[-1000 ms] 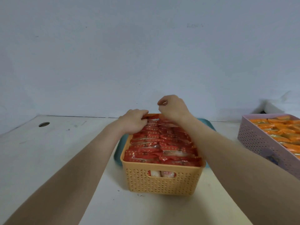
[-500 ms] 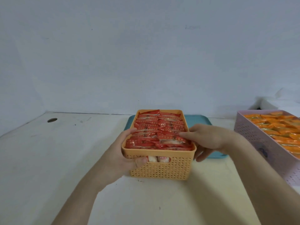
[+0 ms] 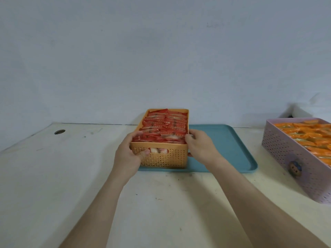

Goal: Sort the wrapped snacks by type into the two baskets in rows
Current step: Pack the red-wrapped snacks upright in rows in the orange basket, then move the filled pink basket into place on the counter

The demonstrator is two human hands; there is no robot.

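Both hands are on the orange basket [image 3: 168, 158]. The left hand [image 3: 128, 154] grips the near left corner, thumb pressed on the front wall by the handle slot. The right hand [image 3: 200, 147] has its fingers curled round the near right corner. The basket's packed with rows of red snacks [image 3: 164, 126] and sits over the left end of the teal tray [image 3: 223, 149]. Can't tell if it's lifted. The pink basket [image 3: 286, 149] of orange snacks [image 3: 308, 135] is well off to the right on the table [image 3: 161, 203].

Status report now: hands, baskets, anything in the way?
Left hand, right hand grip orange basket, red snacks in rows. Pink basket holds orange snacks. Nothing blocks either basket.
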